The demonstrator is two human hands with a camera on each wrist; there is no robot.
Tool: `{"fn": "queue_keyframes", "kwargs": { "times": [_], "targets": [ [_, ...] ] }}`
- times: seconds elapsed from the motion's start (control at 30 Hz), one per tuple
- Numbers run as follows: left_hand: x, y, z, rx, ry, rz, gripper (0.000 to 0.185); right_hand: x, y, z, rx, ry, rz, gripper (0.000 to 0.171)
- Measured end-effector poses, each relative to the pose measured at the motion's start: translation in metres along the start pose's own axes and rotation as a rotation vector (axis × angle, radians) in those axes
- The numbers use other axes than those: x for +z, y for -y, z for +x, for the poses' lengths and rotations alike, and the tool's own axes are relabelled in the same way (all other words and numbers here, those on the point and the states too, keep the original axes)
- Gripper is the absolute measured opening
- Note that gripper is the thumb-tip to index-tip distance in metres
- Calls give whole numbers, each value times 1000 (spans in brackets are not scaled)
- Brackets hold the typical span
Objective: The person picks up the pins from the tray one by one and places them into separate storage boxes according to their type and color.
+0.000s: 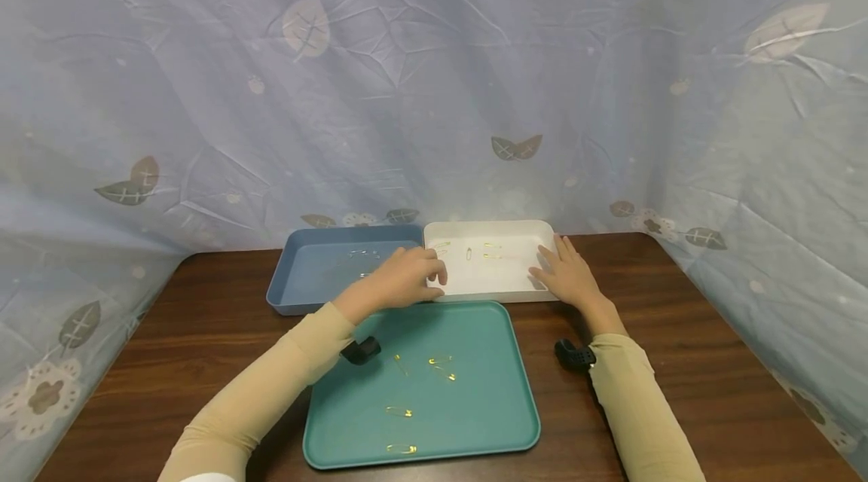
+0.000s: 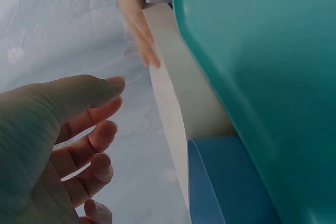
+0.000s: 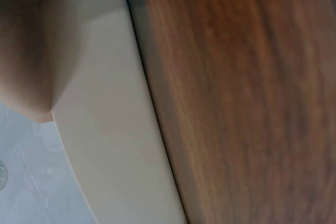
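Note:
My left hand hovers where the blue tray and the white tray meet. Its fingers are loosely bent, and the left wrist view shows a gap between thumb and fingertips with nothing held. At the white tray's right end is my right hand, fingers spread and fairly straight across the rim, some inside and some outside. Several safety pins lie in the white tray, partly behind the left hand. Silver safety pins are in the blue tray.
A teal tray lies in front of the other two, with several gold safety pins scattered on it. All three stand on a dark wooden table. Patterned cloth hangs behind and at the sides. Each wrist wears a black strap.

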State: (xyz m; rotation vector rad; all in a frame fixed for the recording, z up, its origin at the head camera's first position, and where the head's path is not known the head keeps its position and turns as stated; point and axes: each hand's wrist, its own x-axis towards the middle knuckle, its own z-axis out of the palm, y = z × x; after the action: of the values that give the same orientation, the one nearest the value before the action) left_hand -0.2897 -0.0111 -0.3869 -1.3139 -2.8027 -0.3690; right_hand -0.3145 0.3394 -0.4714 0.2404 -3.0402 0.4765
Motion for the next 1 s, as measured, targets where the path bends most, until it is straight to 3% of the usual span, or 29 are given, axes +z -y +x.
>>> {"fn": "queue_keyframes", "kwargs": {
  "times": [0.3, 0.57, 0.83, 1.0],
  "targets": [
    [4, 2, -36, -39, -28, -59, 10, 1, -3, -1, 7, 7, 1, 66],
    [12, 5, -58, -47, -41, -112, 14, 2, -5, -2, 10, 6, -8, 67],
    [16, 13, -69, -11, 111, -287, 13, 1, -2, -1, 10, 13, 6, 67],
    [19, 17, -73, -1, 212, -333, 13, 2, -1, 0, 8, 13, 7, 67]
  ]
}}
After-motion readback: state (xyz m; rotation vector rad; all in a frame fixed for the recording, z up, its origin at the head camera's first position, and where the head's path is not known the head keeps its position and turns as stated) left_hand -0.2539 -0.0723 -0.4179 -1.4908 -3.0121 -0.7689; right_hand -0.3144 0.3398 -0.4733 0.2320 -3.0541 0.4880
